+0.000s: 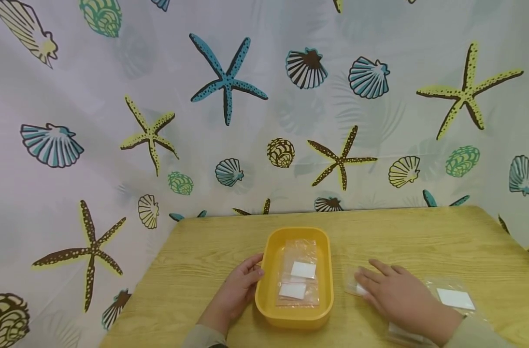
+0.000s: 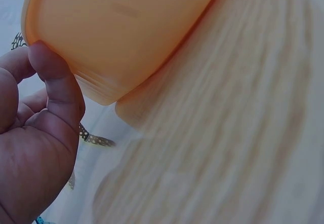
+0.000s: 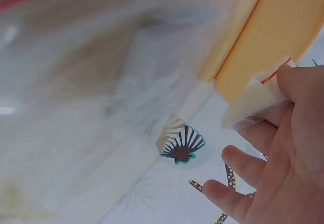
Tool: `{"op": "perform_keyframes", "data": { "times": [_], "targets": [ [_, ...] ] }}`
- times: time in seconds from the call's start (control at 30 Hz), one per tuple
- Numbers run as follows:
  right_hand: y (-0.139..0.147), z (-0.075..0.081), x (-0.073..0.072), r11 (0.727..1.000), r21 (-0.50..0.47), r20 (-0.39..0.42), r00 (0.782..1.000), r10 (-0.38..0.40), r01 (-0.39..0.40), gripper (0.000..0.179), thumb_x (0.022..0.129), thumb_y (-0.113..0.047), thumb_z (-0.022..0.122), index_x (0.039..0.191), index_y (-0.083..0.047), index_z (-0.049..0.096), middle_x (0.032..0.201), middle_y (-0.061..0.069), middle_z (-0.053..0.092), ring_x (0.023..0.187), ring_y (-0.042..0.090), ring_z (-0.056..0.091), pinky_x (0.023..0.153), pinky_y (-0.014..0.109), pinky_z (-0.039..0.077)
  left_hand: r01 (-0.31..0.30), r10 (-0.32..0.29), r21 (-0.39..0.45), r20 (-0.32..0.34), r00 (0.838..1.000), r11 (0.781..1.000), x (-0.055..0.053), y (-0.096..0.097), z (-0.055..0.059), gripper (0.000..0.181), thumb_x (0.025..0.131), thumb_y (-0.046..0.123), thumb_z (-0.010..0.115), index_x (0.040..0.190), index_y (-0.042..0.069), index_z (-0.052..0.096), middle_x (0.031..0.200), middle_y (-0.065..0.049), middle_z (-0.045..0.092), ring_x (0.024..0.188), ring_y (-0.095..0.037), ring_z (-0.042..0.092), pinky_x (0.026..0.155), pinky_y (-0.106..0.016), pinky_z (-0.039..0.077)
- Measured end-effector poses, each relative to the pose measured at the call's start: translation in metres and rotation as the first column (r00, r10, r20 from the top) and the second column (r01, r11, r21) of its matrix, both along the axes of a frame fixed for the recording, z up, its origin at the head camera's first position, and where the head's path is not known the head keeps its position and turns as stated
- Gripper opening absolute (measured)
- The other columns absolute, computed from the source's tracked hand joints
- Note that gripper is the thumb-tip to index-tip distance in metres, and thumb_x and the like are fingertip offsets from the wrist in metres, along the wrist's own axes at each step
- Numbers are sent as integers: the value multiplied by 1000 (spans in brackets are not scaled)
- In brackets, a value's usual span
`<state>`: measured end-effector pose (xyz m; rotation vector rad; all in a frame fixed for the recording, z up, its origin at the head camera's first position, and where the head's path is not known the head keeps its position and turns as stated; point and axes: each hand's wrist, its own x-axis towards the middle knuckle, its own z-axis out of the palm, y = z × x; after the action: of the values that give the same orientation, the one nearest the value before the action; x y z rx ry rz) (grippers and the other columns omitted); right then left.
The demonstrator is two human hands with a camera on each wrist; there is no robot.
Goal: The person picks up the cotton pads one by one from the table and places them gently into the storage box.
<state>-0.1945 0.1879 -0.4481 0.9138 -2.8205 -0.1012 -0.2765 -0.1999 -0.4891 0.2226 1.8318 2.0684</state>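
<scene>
A yellow plastic tub (image 1: 295,320) stands on the table in the head view, with small clear zip bags (image 1: 300,250) holding white pieces inside it. My left hand (image 1: 237,290) grips the tub's left side, thumb at the rim; the left wrist view shows the thumb (image 2: 53,77) against its edge. To the right of the tub, my right hand (image 1: 399,299) pinches another small zip bag (image 3: 258,100) with a white piece between thumb and forefinger. Its other fingers are spread, and the hand partly covers this bag in the head view.
Another zip bag with a white piece (image 1: 455,298) lies right of my right wrist. Nearer the front, one more bag (image 1: 404,334) shows partly beneath the forearm. A curtain (image 1: 264,145) printed with shells and starfish hangs behind the wooden table (image 1: 203,251).
</scene>
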Motion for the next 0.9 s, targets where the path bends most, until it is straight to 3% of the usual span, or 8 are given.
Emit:
{"op": "perform_keyframes", "data": {
  "times": [0.43, 0.9],
  "targets": [
    [-17, 17, 0, 997, -77, -33, 999, -34, 31, 50, 107, -42, 46, 149, -16, 53, 150, 1, 51, 141, 33, 42, 102, 57, 45, 0, 0, 18, 5, 1000, 1000, 0, 0, -1, 54, 105, 10, 53, 156, 4, 36, 118, -15, 48, 100, -20, 58, 86, -32, 56],
    [-50, 24, -6, 990, -128, -114, 992, 46, -61, 50, 106, -39, 52, 148, -13, 55, 148, 2, 54, 140, 32, 43, 103, 54, 44, 7, -7, 17, -5, 1000, 1000, -1, 0, -1, 55, 105, 11, 54, 156, 4, 34, 120, -16, 49, 102, -20, 58, 86, -32, 56]
  ]
}}
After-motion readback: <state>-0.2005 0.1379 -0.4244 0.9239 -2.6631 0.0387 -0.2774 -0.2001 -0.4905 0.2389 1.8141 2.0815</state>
